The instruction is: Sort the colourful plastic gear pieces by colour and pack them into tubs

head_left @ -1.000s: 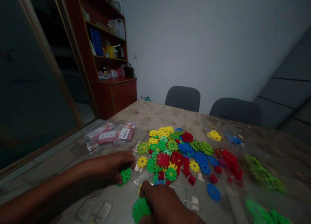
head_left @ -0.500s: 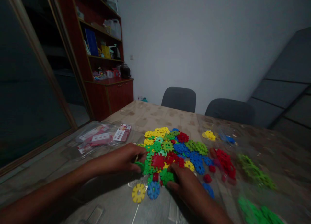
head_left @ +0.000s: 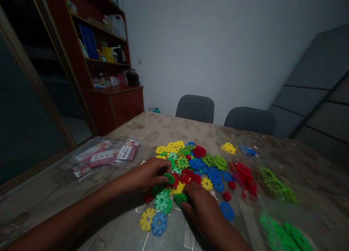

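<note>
Two bare hands, one table (head_left: 163, 124) covered in beige, brown-patterned cloth. Left hand (head_left: 155, 171): closed, thumb and fingers pinching a green, notched plastic disc (head_left: 169, 178), tilted, over the left side of the pile. Right hand (head_left: 201, 206): closed, gripping a dark-green, notched plastic piece (head_left: 180, 199) at the pile's near side; count of pieces within its fingers cannot be told.

Main lot: mixed pile of interlocking plastic pieces (head_left: 188, 175), notched discs and squares in yellow, red, blue and green, well in from the table's far edge and left edge. On its near side: pale-green notched discs (head_left: 163, 201), overlapping; below them, a yellow notched disc (head_left: 147, 219) and a blue notched disc (head_left: 159, 223), flat, side by side.

Right of the pile: one loose blue disc (head_left: 227, 211); red cube-like blocks (head_left: 227, 196); red pieces (head_left: 247, 178); lime-green lattice pieces (head_left: 278, 185); bright-green pieces (head_left: 285, 232). Toward the far edge: yellow stack of discs (head_left: 228, 147).

Near the left edge: clear plastic bags with pink-and-white printed cards (head_left: 103, 154). Beyond the far edge: two grey chair backs (head_left: 195, 108). Beyond the far-left corner: red-brown wooden cabinet (head_left: 127, 105).
</note>
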The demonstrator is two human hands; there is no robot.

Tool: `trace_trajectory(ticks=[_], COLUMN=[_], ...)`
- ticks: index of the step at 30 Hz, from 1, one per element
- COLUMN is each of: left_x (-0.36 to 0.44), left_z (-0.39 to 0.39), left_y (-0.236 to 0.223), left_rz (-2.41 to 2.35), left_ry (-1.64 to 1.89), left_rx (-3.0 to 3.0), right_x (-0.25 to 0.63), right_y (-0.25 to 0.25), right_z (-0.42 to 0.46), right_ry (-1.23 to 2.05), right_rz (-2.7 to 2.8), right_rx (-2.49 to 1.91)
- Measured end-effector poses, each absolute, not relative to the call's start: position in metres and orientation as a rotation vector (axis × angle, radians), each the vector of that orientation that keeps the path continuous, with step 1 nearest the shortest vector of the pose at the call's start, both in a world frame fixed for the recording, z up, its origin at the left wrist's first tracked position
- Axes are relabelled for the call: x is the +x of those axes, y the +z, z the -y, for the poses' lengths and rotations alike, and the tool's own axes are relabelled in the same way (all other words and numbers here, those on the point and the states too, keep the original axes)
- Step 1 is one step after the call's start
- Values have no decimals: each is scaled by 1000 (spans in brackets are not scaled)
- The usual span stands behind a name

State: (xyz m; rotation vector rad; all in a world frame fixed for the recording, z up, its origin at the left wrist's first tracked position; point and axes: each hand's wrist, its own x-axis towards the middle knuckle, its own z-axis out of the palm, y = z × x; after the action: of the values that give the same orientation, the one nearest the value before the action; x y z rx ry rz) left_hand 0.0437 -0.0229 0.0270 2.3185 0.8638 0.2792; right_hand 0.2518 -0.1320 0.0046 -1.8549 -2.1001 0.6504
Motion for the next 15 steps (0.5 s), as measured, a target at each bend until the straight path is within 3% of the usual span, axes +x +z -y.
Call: trace_trajectory(ticks=[3,8,15], left_x=[41,34,39], left_z=[22,32,45], left_y=[32,36,36], left_rz=[-852,-781,-787], left_ry=[220,-215,-230], left_rx=[2295,2225,2417], right_x=[249,247,251], right_y=[6,9,12], right_z=[131,133,132], right_ry=[701,747,761], right_rz=[2118,2158,2156], right_rx=[-1816,-1742,-1764])
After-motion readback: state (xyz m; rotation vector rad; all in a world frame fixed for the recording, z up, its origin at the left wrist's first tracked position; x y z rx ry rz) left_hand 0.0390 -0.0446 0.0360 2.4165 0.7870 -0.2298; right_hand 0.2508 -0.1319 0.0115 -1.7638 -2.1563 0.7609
